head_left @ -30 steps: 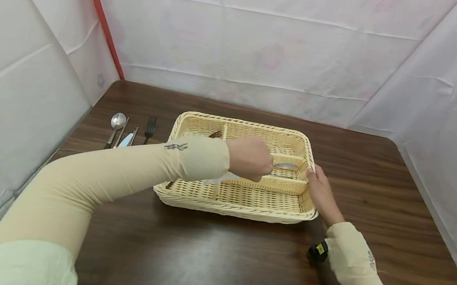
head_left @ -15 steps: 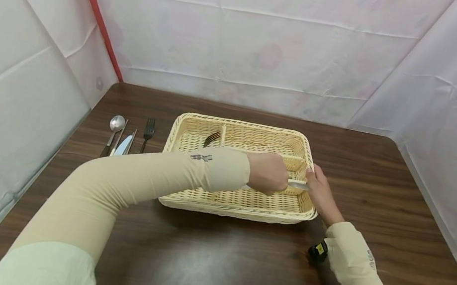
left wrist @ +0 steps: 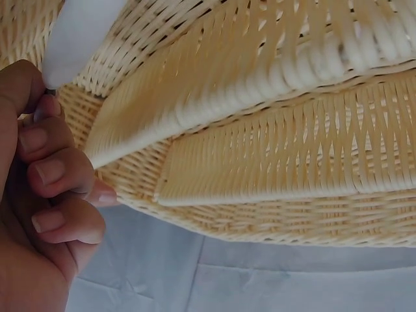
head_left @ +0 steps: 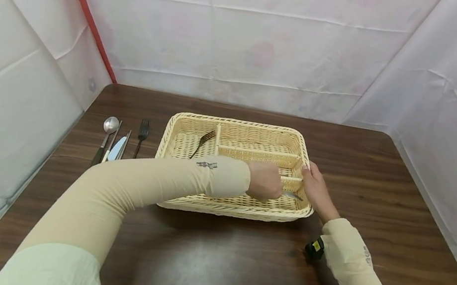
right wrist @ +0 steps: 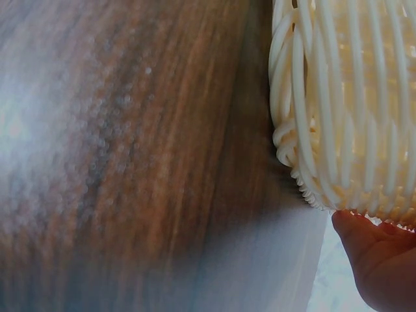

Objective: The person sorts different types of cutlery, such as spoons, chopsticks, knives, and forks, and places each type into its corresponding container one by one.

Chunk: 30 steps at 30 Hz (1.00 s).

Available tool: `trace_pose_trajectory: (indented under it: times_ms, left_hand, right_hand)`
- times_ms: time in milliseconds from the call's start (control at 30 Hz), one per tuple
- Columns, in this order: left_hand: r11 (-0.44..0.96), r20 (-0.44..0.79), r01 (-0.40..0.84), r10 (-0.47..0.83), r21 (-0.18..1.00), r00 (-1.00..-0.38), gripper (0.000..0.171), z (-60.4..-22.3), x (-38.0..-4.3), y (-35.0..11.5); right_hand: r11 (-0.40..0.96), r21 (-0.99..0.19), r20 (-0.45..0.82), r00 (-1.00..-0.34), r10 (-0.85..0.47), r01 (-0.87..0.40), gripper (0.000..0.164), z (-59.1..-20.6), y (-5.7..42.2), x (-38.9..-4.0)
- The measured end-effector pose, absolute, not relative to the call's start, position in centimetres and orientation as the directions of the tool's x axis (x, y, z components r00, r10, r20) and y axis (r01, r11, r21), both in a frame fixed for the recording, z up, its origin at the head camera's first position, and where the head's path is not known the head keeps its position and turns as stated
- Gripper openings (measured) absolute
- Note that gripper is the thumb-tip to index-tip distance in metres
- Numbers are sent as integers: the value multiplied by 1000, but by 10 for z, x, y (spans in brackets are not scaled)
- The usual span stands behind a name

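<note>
My left hand reaches over the front part of the wicker basket and pinches a table knife. The knife's pale, smooth blade points away from the curled fingers in the left wrist view; its handle is mostly hidden in the hand. At the basket's right end, my right hand grips the rim, with the thumb against the weave in the right wrist view. A fork lies in the basket's left compartment, its lower end behind the left sleeve.
Left of the basket, a spoon, another table knife, chopsticks and another fork lie on the dark wooden table. Dividers split the basket. White sheets surround the table's back and sides.
My left hand has moved right and toward the front of the basket with the knife, uncovering more of the fork in the left compartment. My right hand keeps its grip on the rim.
</note>
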<state>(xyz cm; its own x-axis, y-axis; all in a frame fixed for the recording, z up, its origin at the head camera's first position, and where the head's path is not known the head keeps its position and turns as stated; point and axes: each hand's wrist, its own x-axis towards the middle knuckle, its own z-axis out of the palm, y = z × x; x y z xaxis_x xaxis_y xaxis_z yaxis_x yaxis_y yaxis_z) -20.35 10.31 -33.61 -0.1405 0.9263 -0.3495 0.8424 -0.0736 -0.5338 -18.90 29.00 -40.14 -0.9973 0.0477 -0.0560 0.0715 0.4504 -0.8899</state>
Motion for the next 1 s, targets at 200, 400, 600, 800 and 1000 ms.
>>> trace_pose_trajectory:
  times_ms: [200, 400, 600, 800, 1000]
  left_hand:
    - [-104, -430, 850, 890, -516, -152, 20, -350, -206, 110]
    - [-106, -429, 846, 890, -523, -154, 20, -357, -206, 115]
    - [-120, -428, 822, 889, -557, -161, 21, -361, -202, 118]
    - [-136, -440, 801, 882, -582, -170, 23, -365, -199, 117]
    - [-53, -438, 845, 871, -532, -222, 22, -368, -199, 118]
  right_hand:
    - [437, -897, -54, -998, 41, 66, 49, -402, 289, -189]
    - [436, -898, -56, -998, 36, 66, 51, -400, 289, -188]
    - [411, -909, -56, -997, 44, 69, 50, -399, 288, -188]
    - [402, -912, -70, -997, 42, 81, 50, -398, 287, -188]
    - [399, -913, -74, -996, 40, 84, 51, -399, 289, -188]
